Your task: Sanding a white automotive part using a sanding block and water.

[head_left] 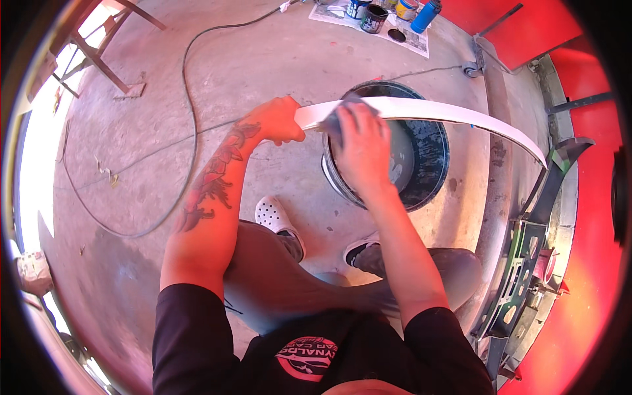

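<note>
My left hand (278, 120) grips the near-left end of a long, curved white strip (447, 112). The strip arches over a round black bucket (432, 148) and reaches far to the right. My right hand (364, 155) is closed over a dark grey sheet of sandpaper (333, 126), pressed against the strip just right of my left hand. Some blur softens those fingers. Cloudy liquid (399, 155) shows inside the bucket, partly hidden by my right hand and the strip.
A grey hose (191, 99) curves across the concrete floor at left. Paint cans (373, 20) and a blue bottle (426, 16) stand on newspaper (413, 45) at the far side. Dark trim parts (526, 263) lean along the red wall (592, 263) at right. A metal stand (99, 62) rises far left.
</note>
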Tool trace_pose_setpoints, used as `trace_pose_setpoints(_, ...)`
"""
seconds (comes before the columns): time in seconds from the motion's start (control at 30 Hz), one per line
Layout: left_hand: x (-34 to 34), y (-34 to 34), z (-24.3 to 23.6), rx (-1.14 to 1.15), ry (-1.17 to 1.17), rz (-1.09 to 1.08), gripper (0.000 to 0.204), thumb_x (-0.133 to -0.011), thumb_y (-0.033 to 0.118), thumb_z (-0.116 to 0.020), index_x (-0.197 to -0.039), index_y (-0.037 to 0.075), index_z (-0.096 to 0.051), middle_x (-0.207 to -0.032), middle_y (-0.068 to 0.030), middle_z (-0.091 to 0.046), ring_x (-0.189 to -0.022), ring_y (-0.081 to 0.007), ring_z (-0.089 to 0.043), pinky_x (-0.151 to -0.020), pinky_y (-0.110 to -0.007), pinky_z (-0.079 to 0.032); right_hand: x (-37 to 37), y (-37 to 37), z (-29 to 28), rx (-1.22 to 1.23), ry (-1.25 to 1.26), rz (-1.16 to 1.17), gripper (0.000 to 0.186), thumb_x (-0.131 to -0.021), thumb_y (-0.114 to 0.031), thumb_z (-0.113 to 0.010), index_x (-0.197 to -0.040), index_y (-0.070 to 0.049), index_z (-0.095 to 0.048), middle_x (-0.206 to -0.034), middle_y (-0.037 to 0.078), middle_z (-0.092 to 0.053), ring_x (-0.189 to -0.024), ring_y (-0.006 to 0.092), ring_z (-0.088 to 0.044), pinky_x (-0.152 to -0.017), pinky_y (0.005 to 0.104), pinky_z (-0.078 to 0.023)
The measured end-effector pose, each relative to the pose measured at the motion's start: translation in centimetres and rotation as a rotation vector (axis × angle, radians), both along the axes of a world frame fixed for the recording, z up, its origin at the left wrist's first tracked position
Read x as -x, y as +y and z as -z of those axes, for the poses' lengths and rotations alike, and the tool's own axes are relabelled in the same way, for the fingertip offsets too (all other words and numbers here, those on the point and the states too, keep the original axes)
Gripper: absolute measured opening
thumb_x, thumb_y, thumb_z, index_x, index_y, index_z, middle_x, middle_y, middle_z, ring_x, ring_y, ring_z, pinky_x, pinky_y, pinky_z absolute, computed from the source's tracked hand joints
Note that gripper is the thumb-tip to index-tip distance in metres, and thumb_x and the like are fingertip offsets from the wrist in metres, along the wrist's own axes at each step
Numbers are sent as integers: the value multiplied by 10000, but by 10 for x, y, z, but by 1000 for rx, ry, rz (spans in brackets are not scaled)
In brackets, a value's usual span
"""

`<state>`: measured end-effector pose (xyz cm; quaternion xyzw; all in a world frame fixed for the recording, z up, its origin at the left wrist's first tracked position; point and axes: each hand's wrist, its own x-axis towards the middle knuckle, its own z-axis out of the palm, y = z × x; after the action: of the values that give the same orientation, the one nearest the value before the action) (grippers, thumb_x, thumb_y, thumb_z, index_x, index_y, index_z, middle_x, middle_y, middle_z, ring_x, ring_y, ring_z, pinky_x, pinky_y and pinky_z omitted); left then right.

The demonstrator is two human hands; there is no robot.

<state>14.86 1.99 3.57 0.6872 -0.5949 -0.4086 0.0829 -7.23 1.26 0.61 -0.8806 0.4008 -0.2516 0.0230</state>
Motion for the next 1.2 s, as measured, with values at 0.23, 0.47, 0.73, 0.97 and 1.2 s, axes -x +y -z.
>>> trace_pose_setpoints(0.23, 1, 15, -11, 10, 9, -97, 239, -719, 100, -685, -912, -41, -690, -712, -142, -689, -601, -215, -687, -583, -347, -540, 20, -25, -16, 10, 64, 25, 374, -941, -291, -660, -1271, -121, -621, -1301, 70, -633, -1272, 253, -572, -1111, 541, -359)
trace_pose_setpoints(0.47, 0, 8, 3, 96, -2, 58, 267, -718, 121, -687, -934, -35, -686, -716, -147, -690, -612, -228, -686, -592, -376, -537, -20, 8, 0, 54, 115, -170, 441, -922, -177, -531, -1347, -76, -595, -1412, 82, -574, -1341, 277, -507, -1115, 566, -337)
trace_pose_setpoints(0.73, 11, 5, -14, 4, -11, -52, 267, -709, 95, -661, -944, -29, -684, -725, -141, -687, -615, -234, -677, -615, -380, -541, 18, -22, -12, 41, 216, 55, 479, -924, -165, -538, -1393, -74, -566, -1460, 95, -548, -1366, 291, -488, -1134, 556, -319)
trace_pose_setpoints(0.97, 5, 10, -2, 74, -46, -46, 323, -701, 98, -658, -991, -42, -688, -749, -153, -692, -621, -227, -683, -621, -365, -546, 44, -30, 3, -44, 156, 66, 549, -1001, -348, -553, -1505, -144, -474, -1563, 43, -461, -1465, 265, -393, -1209, 559, -258)
trace_pose_setpoints(1.2, 14, 6, -1, 47, -46, -50, 347, -704, 96, -662, -1017, -51, -684, -768, -162, -699, -594, -234, -686, -606, -355, -557, 98, -71, -12, -60, 301, 345, 607, -966, -465, -607, -1461, -124, -521, -1502, 54, -521, -1412, 273, -449, -1211, 535, -251)
